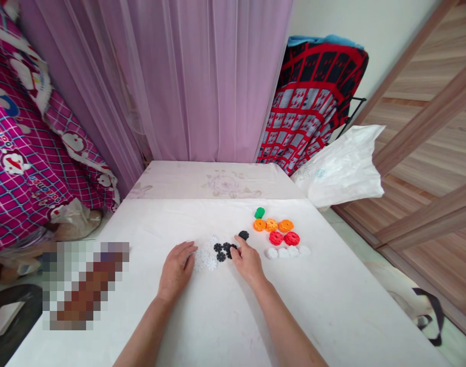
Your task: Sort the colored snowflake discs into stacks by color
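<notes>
Flat plastic discs with notched rims, like snowflake building pieces, lie on the white tabletop. My left hand rests at the left side of a loose group of white discs, its fingers stretched out and apart from a grip. Several black discs lie between my hands. My right hand is over the right end of the black discs, with its index finger reaching toward a separate black disc and its thumb by the others. The fingers are apart; whether they press on a disc is hard to see.
Right of my hands are grouped piles: green discs, orange discs, red discs and a row of white discs. A white plastic bag stands by the table's right edge. A blurred-out object lies at left.
</notes>
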{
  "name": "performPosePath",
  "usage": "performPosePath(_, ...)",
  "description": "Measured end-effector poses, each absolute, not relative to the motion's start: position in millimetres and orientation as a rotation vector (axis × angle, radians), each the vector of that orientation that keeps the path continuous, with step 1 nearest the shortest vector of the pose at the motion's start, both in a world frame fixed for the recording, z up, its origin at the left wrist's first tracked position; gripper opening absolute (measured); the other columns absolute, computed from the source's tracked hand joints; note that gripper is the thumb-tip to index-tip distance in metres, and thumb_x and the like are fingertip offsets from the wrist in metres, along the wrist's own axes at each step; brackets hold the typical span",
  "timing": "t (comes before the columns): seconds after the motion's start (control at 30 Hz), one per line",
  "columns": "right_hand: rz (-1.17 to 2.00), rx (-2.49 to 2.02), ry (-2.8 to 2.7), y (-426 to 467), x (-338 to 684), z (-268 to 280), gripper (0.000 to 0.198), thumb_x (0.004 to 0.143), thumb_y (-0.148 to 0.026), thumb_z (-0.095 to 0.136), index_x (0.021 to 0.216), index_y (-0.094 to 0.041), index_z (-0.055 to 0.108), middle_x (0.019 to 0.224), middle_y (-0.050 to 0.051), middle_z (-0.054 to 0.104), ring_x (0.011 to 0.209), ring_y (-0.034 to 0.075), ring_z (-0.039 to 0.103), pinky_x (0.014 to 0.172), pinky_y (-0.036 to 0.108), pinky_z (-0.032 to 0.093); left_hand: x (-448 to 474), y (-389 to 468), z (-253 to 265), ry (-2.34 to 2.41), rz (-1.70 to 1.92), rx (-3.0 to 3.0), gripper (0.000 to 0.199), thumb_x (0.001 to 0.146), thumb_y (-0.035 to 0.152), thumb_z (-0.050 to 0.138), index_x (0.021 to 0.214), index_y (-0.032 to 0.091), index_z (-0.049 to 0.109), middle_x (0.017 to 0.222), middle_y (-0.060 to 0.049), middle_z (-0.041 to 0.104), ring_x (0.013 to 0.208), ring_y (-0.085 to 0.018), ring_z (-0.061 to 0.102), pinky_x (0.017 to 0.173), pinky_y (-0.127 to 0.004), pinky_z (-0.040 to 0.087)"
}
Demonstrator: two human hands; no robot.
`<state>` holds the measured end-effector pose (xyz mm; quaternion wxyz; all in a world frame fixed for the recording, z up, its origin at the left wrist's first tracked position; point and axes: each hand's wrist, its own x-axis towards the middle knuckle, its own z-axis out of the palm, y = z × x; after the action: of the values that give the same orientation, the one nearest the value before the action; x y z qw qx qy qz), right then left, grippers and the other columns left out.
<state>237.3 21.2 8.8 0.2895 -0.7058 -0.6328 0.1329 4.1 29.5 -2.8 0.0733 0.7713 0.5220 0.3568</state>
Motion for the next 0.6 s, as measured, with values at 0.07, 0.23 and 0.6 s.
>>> performPosePath(0.07,0.345,-1.865,-1.671,20,238,10,0.034,0.084,-0.027,0.052,0.116,-0.022,0.064,0.058,-0.003,0.066,0.058,0.017,0.063,0.056,0.025,0.041,4,29,-2,1.571,1.062,2.31,0.025,0.088,0.025,0.047,0.1,0.024,0.07,0.11,-0.006,0.072,0.108,-0.025,0.064,0.097,-0.048,0.051)
performPosePath(0.23,0.391,-1.832,-1.702,7,243,16,0.021,0.086,-0.031,0.049,0.093,-0.026,0.068,0.054,-0.006,0.062,0.052,0.014,0.058,0.053,0.023,0.037,5,28,1,1.572,1.057,2.295,0.026,0.088,0.026,0.047,0.1,0.024,0.07,0.11,-0.006,0.071,0.107,-0.025,0.064,0.097,-0.048,0.051)
performPosePath(0.6,0.11,-1.821,-1.73,-13,233,3,0.017,0.078,-0.024,0.058,0.095,-0.021,0.059,0.095,0.002,0.067,0.083,0.016,0.061,0.072,0.025,0.044,5,28,0,1.568,1.055,2.298,0.026,0.088,0.026,0.047,0.1,0.024,0.07,0.111,-0.006,0.071,0.107,-0.025,0.064,0.097,-0.048,0.051)
